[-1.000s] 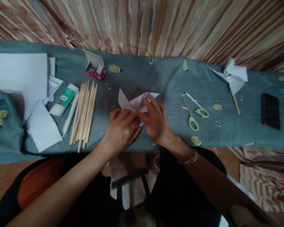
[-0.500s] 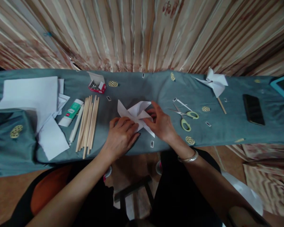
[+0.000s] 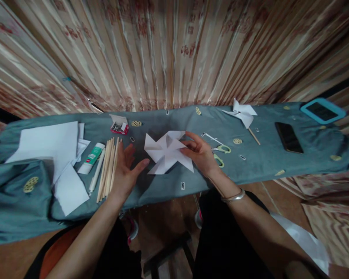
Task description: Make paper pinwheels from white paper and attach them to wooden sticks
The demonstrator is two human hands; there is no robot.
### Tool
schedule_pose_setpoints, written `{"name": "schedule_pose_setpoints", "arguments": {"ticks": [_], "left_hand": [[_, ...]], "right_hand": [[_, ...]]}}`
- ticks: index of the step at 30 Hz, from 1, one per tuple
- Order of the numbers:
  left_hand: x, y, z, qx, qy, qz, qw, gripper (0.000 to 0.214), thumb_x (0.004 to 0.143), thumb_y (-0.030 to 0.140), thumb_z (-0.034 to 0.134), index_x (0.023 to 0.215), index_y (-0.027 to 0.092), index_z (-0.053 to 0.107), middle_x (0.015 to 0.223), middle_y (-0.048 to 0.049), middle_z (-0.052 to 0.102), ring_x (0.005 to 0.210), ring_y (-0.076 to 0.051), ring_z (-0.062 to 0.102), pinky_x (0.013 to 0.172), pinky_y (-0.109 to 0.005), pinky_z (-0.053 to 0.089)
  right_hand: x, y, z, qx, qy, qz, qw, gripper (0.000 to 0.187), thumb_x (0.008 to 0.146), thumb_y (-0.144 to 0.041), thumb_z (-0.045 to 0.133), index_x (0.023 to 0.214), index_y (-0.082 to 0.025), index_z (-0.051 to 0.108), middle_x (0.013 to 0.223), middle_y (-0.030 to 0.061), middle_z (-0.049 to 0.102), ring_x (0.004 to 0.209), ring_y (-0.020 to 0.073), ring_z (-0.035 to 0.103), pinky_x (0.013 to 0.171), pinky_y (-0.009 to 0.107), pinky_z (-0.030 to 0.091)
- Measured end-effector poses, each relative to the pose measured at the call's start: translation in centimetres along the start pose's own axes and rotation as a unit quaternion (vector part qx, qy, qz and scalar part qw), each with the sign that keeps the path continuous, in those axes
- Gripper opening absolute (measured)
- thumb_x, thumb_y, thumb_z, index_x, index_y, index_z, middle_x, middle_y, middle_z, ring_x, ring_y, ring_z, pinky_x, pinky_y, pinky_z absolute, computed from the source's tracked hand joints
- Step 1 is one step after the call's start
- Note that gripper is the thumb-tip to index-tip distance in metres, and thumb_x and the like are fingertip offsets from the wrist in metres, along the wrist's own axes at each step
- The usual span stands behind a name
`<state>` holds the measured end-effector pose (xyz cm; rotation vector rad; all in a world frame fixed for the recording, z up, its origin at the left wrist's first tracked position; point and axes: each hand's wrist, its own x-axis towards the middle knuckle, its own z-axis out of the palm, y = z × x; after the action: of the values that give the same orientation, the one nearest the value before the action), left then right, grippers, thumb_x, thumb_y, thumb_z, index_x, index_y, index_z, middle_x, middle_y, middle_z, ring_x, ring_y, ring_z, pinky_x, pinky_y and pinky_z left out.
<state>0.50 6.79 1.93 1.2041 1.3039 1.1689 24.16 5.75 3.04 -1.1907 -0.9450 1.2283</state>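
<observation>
A white paper pinwheel with folded blades is in the middle of the cloth-covered table. My right hand pinches its right-hand blade between thumb and fingers. To the left, my left hand is open, thumb and fingers spread, apart from the paper. It partly covers a bundle of several wooden sticks. Just right of my right hand lie scissors with green handles, partly hidden by that hand.
White paper sheets, a green-and-white glue tube and a white pen-like stick lie left. Behind stands an open red box of small metal pieces. Rightward are a pinwheel on a stick, a phone and a blue-framed tablet.
My left hand has let go of the pinwheel and moved left, its fingers opening. My right hand stays on the paper, whose blades now show more spread. The camera view has shifted.
</observation>
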Motion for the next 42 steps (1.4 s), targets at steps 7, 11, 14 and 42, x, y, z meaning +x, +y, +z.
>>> {"name": "schedule_pose_setpoints", "arguments": {"ticks": [7, 11, 14, 42], "left_hand": [[-0.3, 3.0, 1.0, -0.139, -0.121, -0.137, 0.973, 0.078, 0.051, 0.043, 0.088, 0.119, 0.012, 0.064, 0.121, -0.0164, 0.068, 0.122, -0.032, 0.058, 0.108, -0.043, 0.038], [-0.5, 4.3, 1.8, -0.197, -0.184, -0.158, 0.95, 0.06, 0.046, 0.045, 0.089, 0.094, 0.012, 0.074, 0.093, -0.0123, 0.076, 0.091, -0.029, 0.071, 0.088, -0.038, 0.052], [-0.6, 4.9, 2.1, -0.193, -0.185, -0.169, 0.949, 0.052, 0.04, 0.042, 0.091, 0.079, 0.012, 0.075, 0.078, -0.01, 0.076, 0.074, -0.025, 0.071, 0.074, -0.034, 0.054], [0.7, 4.0, 1.7, -0.149, 0.085, -0.035, 0.985, 0.036, 0.05, 0.028, 0.085, 0.08, 0.013, 0.072, 0.081, -0.0083, 0.076, 0.079, -0.025, 0.071, 0.076, -0.038, 0.056]], "right_hand": [[-1.5, -3.6, 0.2, 0.086, 0.0, 0.022, 0.996, 0.057, 0.061, -0.023, 0.084, 0.113, -0.025, 0.064, 0.09, -0.0004, 0.077, 0.079, 0.0181, 0.071, 0.074, 0.032, 0.055], [-2.1, -4.6, 0.4, 0.09, -0.013, 0.03, 0.995, 0.055, 0.06, -0.024, 0.085, 0.112, -0.025, 0.066, 0.095, 0.002, 0.077, 0.08, 0.0198, 0.072, 0.075, 0.034, 0.055], [-2.4, -4.6, 0.5, 0.079, -0.02, 0.027, 0.996, 0.055, 0.06, -0.023, 0.084, 0.112, -0.025, 0.067, 0.092, 0.0011, 0.077, 0.076, 0.0183, 0.071, 0.072, 0.032, 0.054], [-2.4, -3.6, 0.7, -0.023, -0.064, -0.046, 0.997, 0.051, 0.067, -0.028, 0.082, 0.115, -0.027, 0.067, 0.1, 0.0017, 0.075, 0.094, 0.0163, 0.068, 0.088, 0.033, 0.053]]}}
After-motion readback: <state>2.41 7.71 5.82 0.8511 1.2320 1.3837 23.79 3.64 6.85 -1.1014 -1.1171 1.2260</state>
